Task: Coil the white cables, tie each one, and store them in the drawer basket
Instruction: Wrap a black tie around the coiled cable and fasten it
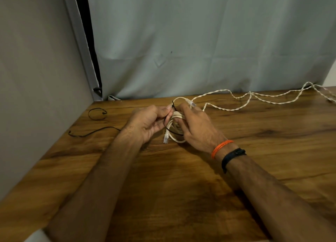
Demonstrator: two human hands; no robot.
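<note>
Your right hand [197, 128] grips the coiled white cable [175, 131] just above the wooden table [181, 187], while your left hand [149, 122] pinches a black tie [172, 107] looped round the coil. A loose twisted white cable [263, 97] trails toward two o'clock; two spare black ties [97, 113] lie at ten o'clock.

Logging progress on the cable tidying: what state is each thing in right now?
Coiled white cable: looped, held in both hands.
Black tie: around the coil, not visibly fastened.
Twisted white cable: uncoiled, sprawled on the table.
Two spare black ties: loose on the table.
Left hand: pinches the tie.
Right hand: grips the coil.
</note>
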